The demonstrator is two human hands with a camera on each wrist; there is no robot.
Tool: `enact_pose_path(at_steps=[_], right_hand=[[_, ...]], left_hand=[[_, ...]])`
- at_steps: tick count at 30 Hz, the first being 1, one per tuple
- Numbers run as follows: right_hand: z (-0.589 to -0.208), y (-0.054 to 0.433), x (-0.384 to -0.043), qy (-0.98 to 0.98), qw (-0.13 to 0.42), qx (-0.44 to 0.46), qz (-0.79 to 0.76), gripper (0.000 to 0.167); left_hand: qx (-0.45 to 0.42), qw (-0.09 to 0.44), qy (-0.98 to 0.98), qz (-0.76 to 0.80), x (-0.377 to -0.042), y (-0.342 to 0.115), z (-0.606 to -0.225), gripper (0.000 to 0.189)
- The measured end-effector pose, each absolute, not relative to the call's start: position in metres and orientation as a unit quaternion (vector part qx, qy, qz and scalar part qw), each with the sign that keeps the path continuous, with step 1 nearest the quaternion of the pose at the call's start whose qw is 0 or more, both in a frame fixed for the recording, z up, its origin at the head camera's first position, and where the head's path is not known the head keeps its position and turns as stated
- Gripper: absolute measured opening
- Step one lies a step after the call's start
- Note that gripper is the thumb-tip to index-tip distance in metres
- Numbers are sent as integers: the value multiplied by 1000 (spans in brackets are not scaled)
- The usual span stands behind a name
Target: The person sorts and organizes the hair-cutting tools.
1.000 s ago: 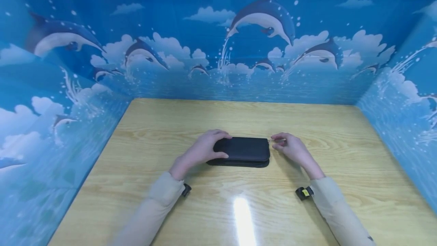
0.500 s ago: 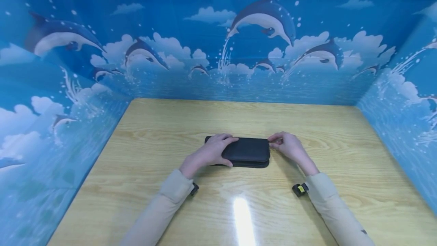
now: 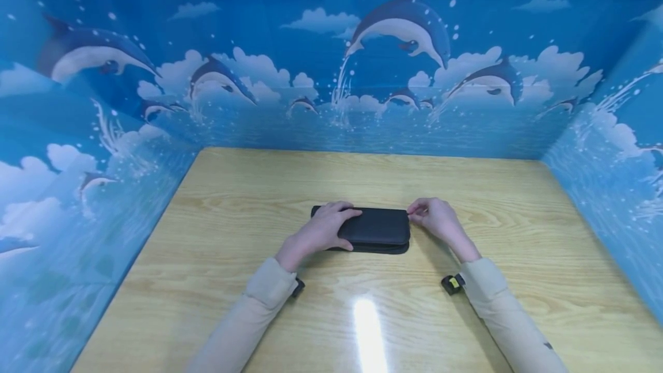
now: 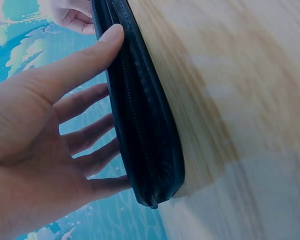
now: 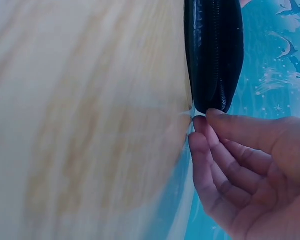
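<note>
Case (image 3: 383,226), zippered, contents hidden; left hand (image 3: 322,229), spread, grips it; right hand (image 3: 437,220) pinches its end.

Left fingers (image 3: 352,213) grip a black case (image 3: 380,227), right fingers (image 3: 418,205) its corner.

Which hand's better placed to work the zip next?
Right, I'd say. The right hand pinches at the end of the case, right by the zip. The left hand spans the case, so likely suits steadying.
</note>
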State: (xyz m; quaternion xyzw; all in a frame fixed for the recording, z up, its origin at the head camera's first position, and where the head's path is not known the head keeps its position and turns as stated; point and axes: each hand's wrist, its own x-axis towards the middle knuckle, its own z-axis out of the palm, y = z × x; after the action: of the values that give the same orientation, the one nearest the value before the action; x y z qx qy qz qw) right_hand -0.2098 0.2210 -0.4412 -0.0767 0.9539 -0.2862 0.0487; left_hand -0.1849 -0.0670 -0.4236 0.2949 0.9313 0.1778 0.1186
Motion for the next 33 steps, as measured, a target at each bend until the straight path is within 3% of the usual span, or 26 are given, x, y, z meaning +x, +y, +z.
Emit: enact_pose_path(at_steps=[33], right_hand=[[-437, 221, -205, 947, 76, -55, -308, 3]], left_hand=[[283, 131, 933, 177, -187, -68, -422, 82]])
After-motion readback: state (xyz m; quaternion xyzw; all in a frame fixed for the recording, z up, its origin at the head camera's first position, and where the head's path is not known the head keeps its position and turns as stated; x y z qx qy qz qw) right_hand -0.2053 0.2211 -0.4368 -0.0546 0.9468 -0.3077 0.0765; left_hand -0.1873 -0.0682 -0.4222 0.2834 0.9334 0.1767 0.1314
